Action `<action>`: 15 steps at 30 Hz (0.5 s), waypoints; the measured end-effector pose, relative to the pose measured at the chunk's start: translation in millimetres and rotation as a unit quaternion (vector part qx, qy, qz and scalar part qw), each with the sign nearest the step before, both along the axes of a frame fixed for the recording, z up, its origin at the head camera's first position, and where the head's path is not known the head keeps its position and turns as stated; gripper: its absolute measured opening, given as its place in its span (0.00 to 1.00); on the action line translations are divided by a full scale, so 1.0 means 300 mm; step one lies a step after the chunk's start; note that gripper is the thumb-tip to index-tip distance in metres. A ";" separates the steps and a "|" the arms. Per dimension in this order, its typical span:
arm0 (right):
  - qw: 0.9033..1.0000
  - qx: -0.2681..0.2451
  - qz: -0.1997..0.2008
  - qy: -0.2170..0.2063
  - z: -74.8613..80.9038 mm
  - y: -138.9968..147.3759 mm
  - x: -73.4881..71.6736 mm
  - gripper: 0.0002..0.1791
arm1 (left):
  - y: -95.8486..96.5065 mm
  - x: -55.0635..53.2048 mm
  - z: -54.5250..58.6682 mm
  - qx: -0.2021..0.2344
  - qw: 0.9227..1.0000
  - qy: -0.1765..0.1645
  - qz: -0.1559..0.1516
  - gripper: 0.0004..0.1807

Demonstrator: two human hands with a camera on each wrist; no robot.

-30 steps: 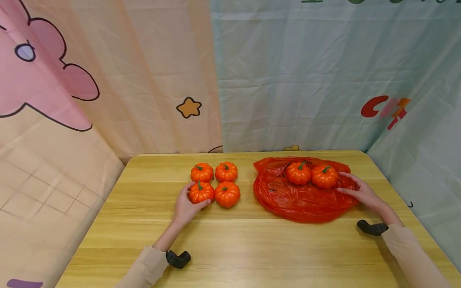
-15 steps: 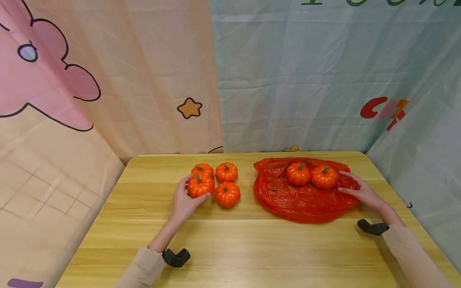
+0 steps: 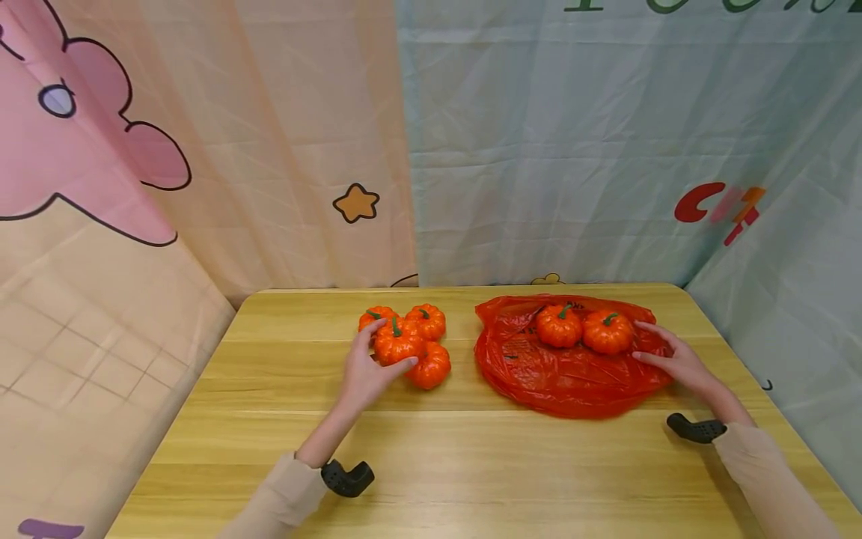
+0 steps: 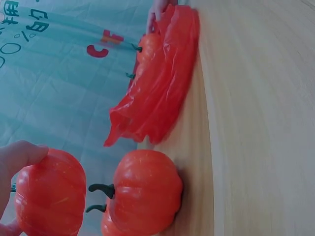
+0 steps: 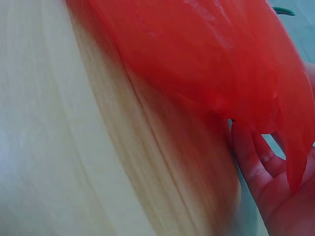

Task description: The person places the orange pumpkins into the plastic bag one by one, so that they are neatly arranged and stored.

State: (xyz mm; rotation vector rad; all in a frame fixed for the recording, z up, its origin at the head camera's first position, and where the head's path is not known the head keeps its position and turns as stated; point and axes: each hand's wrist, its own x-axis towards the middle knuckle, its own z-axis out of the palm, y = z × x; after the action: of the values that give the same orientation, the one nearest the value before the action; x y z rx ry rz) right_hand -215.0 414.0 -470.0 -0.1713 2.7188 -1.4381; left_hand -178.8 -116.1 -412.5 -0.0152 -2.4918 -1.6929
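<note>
My left hand (image 3: 367, 378) holds a small orange pumpkin (image 3: 399, 346), thumb on its near side and fingers on its far side. In the left wrist view, this pumpkin (image 4: 51, 196) is off the table, stem pointing away. Behind and beside it sit three more pumpkins, one partly hidden at the back left (image 3: 373, 316). My right hand (image 3: 680, 363) lies at the right edge of a spread red plastic bag (image 3: 552, 385), thumb and fingers apart, touching the bag. Two pumpkins (image 3: 559, 327) rest in the bag, the right one close to my fingertips.
Everything lies on a light wooden table (image 3: 512, 471). Printed curtains (image 3: 505, 150) close off the back and both sides. A black wrist device (image 3: 348, 477) sits at my left cuff, and another black device (image 3: 696, 428) at the right one.
My left hand has lifted the front left pumpkin from its place and carried it right, over the other pumpkins. My right hand and the bag look unchanged.
</note>
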 end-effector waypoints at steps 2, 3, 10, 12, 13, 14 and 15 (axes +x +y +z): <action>1.000 0.002 -0.005 0.004 -0.005 -0.001 0.001 0.36 | 0.019 -0.001 0.006 0.001 1.000 0.001 -0.006 0.45; 1.000 0.003 -0.008 0.005 -0.006 -0.001 0.002 0.36 | 0.030 -0.002 0.008 0.002 1.000 0.002 -0.009 0.45; 1.000 0.014 -0.004 0.013 -0.006 0.000 0.010 0.35 | 0.099 -0.014 0.024 0.020 0.999 0.013 -0.036 0.44; 1.000 0.009 -0.003 0.011 -0.004 -0.002 0.010 0.35 | 0.121 -0.017 0.029 0.023 0.999 0.016 -0.043 0.44; 1.000 0.004 -0.001 0.009 -0.003 -0.003 0.010 0.35 | 0.131 -0.019 0.030 0.026 0.998 0.016 -0.045 0.44; 1.000 0.003 0.000 0.008 -0.003 -0.005 0.009 0.35 | 0.141 -0.021 0.030 0.025 0.998 0.018 -0.047 0.43; 1.000 0.000 0.001 0.009 -0.003 -0.006 0.009 0.35 | 0.151 -0.023 0.031 0.023 0.998 0.022 -0.050 0.43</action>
State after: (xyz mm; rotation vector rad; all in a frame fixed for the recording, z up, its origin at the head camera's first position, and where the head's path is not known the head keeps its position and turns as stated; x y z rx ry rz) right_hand -212.4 412.3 -471.0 -0.1868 2.7324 -1.4438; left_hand -185.7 -70.7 -403.1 -0.1737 -2.4580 -1.7667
